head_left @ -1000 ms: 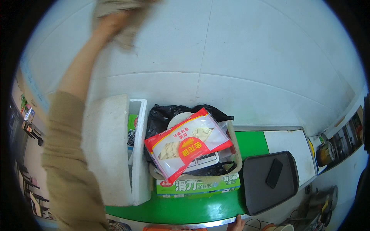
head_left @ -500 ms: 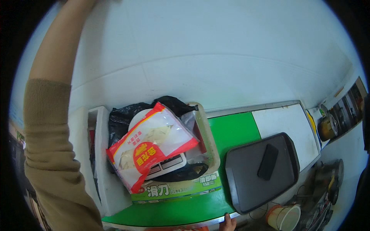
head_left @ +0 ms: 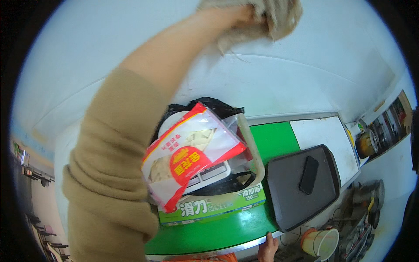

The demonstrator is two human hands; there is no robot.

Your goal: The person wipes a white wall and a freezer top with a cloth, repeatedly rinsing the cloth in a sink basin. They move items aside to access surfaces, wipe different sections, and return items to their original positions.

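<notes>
My left arm reaches up across the view in a pushed-up brown sleeve. At the top, my left hand [head_left: 245,15] is closed on a frayed greyish-beige rag [head_left: 283,18], which lies against the white wall [head_left: 305,74]. Part of the fingers is hidden by the rag. Low in the view, my right hand [head_left: 267,249] holds the metal-trimmed front edge of the green counter [head_left: 227,233], its thumb on top and its other fingers mostly out of sight. Nearest to it is a dark grey tray [head_left: 283,205] with a black phone [head_left: 309,174] lying in it.
A red-and-white food packet [head_left: 218,144] rests on a white appliance and black plastic bag [head_left: 218,106] in a pale bin [head_left: 257,161]. A green box [head_left: 231,205] lies in front. Beyond the tray are a white board [head_left: 318,135], a bucket [head_left: 325,244] and dark pans [head_left: 369,192].
My left hand has swept right along the wall, bringing the rag into view. My left forearm now slants across the bin's left side. My right hand still holds the counter edge.
</notes>
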